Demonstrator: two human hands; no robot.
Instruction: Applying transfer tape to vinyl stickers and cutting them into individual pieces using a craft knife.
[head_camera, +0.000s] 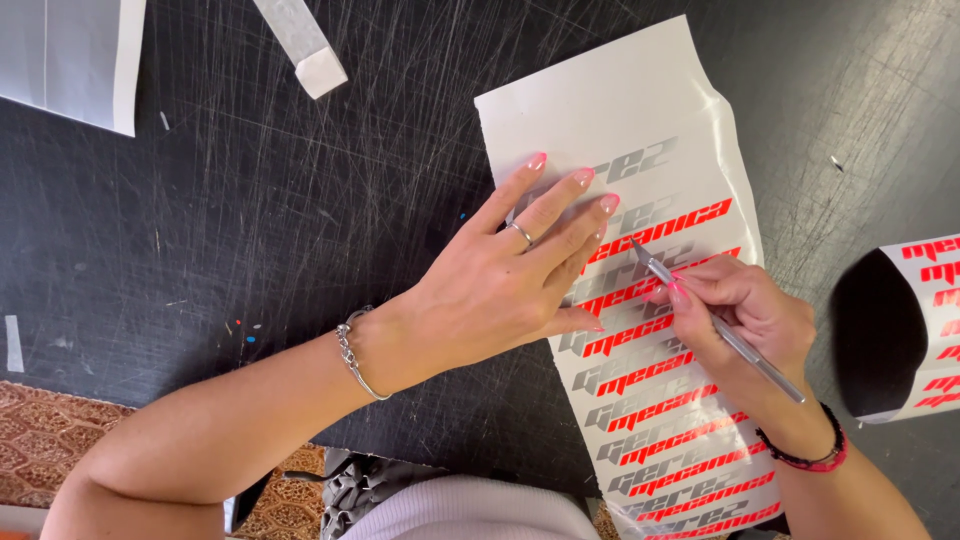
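Observation:
A long white vinyl sheet (640, 110) with rows of red and grey lettering lies on a scratched black table (250, 200). My left hand (510, 275) presses flat on the sheet, fingers spread, a ring on one finger and a chain bracelet at the wrist. My right hand (745, 315) grips a thin silver craft knife (715, 325) like a pen. Its tip touches the sheet just right of my left fingertips, among the lettering.
A curled roll of the same lettered vinyl (925, 325) lies at the right edge. A white paper sheet (70, 55) sits at the top left, and a white strip (305, 45) beside it. Patterned floor (50, 440) shows below the table's front edge.

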